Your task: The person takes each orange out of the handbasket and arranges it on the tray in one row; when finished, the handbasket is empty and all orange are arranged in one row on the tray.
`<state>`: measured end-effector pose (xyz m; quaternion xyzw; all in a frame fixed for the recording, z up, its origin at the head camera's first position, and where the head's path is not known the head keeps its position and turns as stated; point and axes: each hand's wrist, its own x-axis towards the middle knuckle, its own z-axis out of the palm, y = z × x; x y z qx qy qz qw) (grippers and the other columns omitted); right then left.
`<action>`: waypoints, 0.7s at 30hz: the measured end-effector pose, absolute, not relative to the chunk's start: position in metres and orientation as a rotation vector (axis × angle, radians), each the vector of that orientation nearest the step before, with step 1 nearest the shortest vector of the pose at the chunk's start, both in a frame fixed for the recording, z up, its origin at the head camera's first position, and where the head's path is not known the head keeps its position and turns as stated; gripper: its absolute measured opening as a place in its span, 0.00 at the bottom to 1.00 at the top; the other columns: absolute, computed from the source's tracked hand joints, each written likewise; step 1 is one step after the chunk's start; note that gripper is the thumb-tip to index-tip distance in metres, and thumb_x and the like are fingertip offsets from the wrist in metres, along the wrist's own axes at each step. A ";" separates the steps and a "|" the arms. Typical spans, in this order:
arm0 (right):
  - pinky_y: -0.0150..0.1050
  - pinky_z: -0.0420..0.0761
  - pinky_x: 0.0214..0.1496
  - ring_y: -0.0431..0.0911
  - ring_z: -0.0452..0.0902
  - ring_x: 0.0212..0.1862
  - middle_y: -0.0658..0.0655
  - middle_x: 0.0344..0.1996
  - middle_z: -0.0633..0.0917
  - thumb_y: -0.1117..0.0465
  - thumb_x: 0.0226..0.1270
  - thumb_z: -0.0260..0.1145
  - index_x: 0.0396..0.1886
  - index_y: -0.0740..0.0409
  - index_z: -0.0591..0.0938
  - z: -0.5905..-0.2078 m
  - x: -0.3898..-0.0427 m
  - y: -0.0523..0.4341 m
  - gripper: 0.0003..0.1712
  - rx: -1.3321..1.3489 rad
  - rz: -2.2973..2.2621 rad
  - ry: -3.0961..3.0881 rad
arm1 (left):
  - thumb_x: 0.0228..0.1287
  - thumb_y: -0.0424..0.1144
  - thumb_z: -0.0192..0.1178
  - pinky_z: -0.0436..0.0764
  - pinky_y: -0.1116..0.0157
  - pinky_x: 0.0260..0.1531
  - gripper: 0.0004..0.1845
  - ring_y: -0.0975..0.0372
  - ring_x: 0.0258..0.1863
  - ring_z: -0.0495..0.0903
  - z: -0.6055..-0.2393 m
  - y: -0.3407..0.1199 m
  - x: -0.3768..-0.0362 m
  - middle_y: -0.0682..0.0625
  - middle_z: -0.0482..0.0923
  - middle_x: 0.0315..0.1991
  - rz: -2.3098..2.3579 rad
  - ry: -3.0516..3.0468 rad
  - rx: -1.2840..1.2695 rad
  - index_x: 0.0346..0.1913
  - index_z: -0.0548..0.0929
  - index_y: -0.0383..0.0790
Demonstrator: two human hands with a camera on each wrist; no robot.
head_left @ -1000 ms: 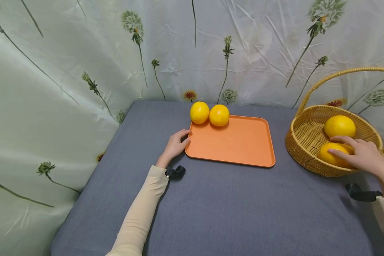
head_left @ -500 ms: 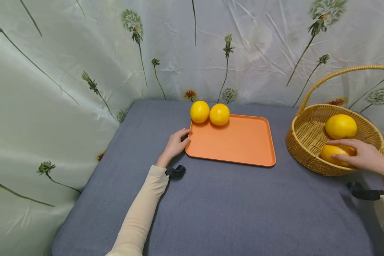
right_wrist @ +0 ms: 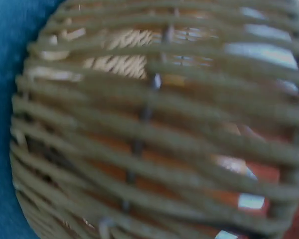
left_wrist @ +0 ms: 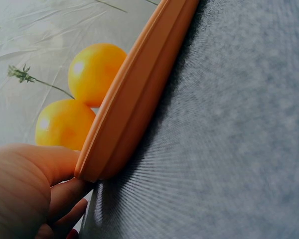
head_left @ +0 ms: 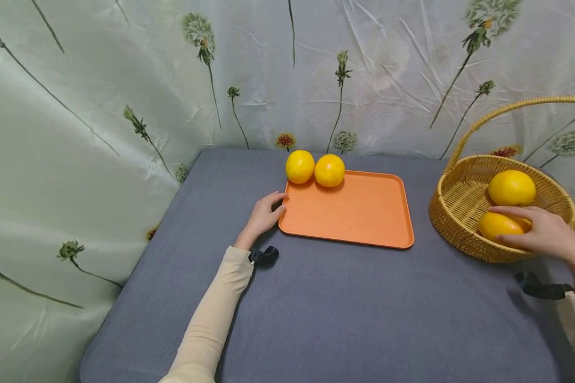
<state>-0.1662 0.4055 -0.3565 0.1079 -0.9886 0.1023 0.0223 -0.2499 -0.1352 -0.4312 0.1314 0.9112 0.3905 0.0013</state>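
Note:
Two round yellow oranges, a left one [head_left: 300, 167] and a right one [head_left: 329, 171], sit side by side at the back left of a flat orange tray [head_left: 350, 213]. My left hand [head_left: 263, 215] pinches the tray's left edge; the left wrist view has the thumb [left_wrist: 55, 162] at the rim and other fingers below it. On the right, my right hand [head_left: 548, 231] reaches into a wicker basket [head_left: 455, 229] and grips the nearer orange [head_left: 498, 226], its fingers over the top. Another orange [head_left: 511, 188] lies behind it. In the right wrist view the basket's weave [right_wrist: 154, 129] covers the hand.
A tall arched handle [head_left: 508, 109] rises over the basket. Grey cloth [head_left: 345, 308] covers the table. Behind and to the left hangs a pale curtain [head_left: 268, 64] with dandelion prints.
My right hand has closed its fingers and thumb around the nearer orange in the basket. The left hand and the tray stay in place.

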 end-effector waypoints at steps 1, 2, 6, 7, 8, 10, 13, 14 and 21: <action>0.40 0.66 0.30 0.60 0.74 0.39 0.78 0.45 0.77 0.55 0.51 0.70 0.57 0.63 0.76 -0.357 -0.166 0.404 0.32 0.328 0.320 -3.044 | 0.67 0.37 0.52 0.59 0.53 0.72 0.21 0.53 0.71 0.60 -0.431 -0.135 -0.250 0.42 0.70 0.65 1.225 2.861 0.412 0.62 0.73 0.38; 0.41 0.65 0.30 0.61 0.74 0.39 0.78 0.45 0.77 0.54 0.52 0.69 0.58 0.63 0.75 -0.357 -0.166 0.402 0.33 0.320 0.324 -3.029 | 0.67 0.37 0.52 0.59 0.53 0.72 0.21 0.53 0.71 0.60 -0.431 -0.135 -0.250 0.42 0.70 0.65 1.225 2.861 0.410 0.62 0.73 0.38; 0.37 0.61 0.29 0.49 0.69 0.32 0.73 0.37 0.79 0.53 0.56 0.67 0.61 0.62 0.74 -0.357 -0.165 0.397 0.33 0.304 0.368 -2.940 | 0.67 0.37 0.52 0.59 0.53 0.72 0.21 0.52 0.71 0.60 -0.431 -0.135 -0.249 0.42 0.70 0.65 1.217 2.868 0.419 0.62 0.73 0.38; 0.37 0.60 0.30 0.49 0.67 0.32 0.73 0.37 0.78 0.54 0.57 0.66 0.62 0.61 0.73 -0.357 -0.165 0.396 0.33 0.301 0.397 -2.920 | 0.67 0.37 0.52 0.60 0.52 0.71 0.21 0.52 0.71 0.60 -0.431 -0.135 -0.249 0.41 0.70 0.65 1.216 2.870 0.422 0.62 0.73 0.38; 0.37 0.59 0.30 0.48 0.65 0.31 0.73 0.36 0.78 0.54 0.58 0.66 0.63 0.60 0.72 -0.357 -0.165 0.395 0.33 0.288 0.417 -2.900 | 0.67 0.37 0.52 0.60 0.52 0.71 0.22 0.52 0.71 0.60 -0.431 -0.135 -0.249 0.41 0.70 0.65 1.216 2.870 0.423 0.63 0.73 0.38; 0.41 0.60 0.31 0.52 0.65 0.33 0.75 0.37 0.76 0.55 0.60 0.65 0.65 0.59 0.70 -0.357 -0.164 0.392 0.33 0.250 0.473 -2.881 | 0.67 0.37 0.52 0.60 0.52 0.71 0.22 0.51 0.71 0.60 -0.431 -0.134 -0.248 0.41 0.70 0.65 1.214 2.869 0.425 0.63 0.73 0.37; 0.53 0.62 0.38 0.65 0.64 0.42 0.80 0.45 0.72 0.54 0.63 0.62 0.68 0.58 0.66 -0.358 -0.163 0.387 0.34 0.181 0.565 -2.865 | 0.67 0.37 0.52 0.60 0.52 0.71 0.21 0.51 0.71 0.60 -0.431 -0.134 -0.248 0.41 0.70 0.65 1.221 2.863 0.422 0.62 0.73 0.38; 0.56 0.61 0.40 0.66 0.64 0.43 0.81 0.46 0.72 0.55 0.63 0.62 0.67 0.59 0.66 -0.358 -0.163 0.385 0.34 0.166 0.583 -2.852 | 0.67 0.37 0.52 0.59 0.52 0.71 0.21 0.52 0.71 0.60 -0.430 -0.134 -0.248 0.41 0.70 0.65 1.225 2.861 0.419 0.62 0.73 0.38; 0.61 0.57 0.45 0.69 0.63 0.49 0.80 0.51 0.70 0.56 0.64 0.59 0.62 0.64 0.69 -0.357 -0.166 0.376 0.29 0.097 0.728 -2.776 | 0.67 0.37 0.52 0.59 0.52 0.72 0.21 0.51 0.71 0.60 -0.429 -0.134 -0.247 0.41 0.70 0.65 1.225 2.860 0.417 0.62 0.73 0.38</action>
